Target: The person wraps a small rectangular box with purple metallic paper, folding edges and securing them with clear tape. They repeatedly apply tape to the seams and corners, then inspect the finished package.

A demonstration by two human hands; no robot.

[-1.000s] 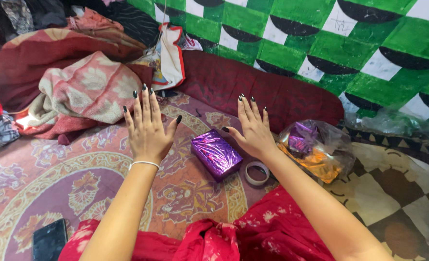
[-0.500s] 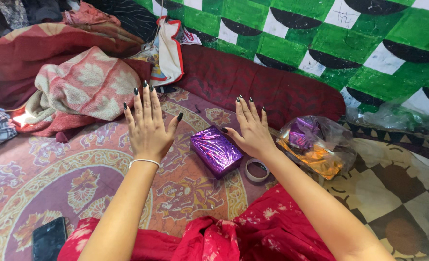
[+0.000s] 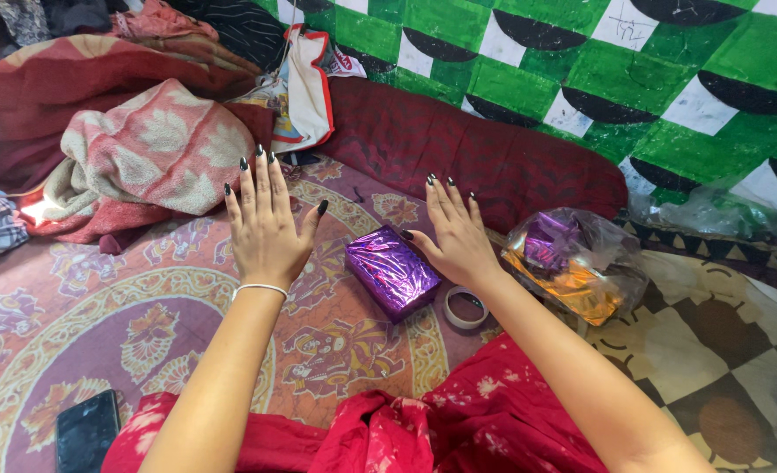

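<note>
Patterned maroon and purple bedding covers the bed, and near its middle lies a small box wrapped in shiny purple foil (image 3: 393,271), the thing between the two hands. It rests flat, one corner turned toward the person, its foil creased and catching the light; the wrapping looks closed on the faces that show, though the underside is hidden. Both hands are spread wide, fingers apart and holding nothing: the left hand (image 3: 266,223) hovers well to the left of the box, palm down, a thin white bangle (image 3: 261,288) at its wrist, and the right hand (image 3: 457,236) is just beside the box's far right edge, thumb tip near or touching the foil, which of the two cannot be told. The step in hand looks like a pause with the wrapped box set down. A next move on the box would call for closing the fingers on its long sides, since the slick foil may slip under a light hold. Just right of the box, under the right wrist, lies a roll of clear tape (image 3: 465,307). Farther right sits a clear plastic bag of purple and orange foil (image 3: 572,263). A dark red bolster (image 3: 485,153) runs along the far edge, crumpled blankets (image 3: 134,158) fill the far left corner, and a black phone (image 3: 86,429) lies at the near left edge
</note>
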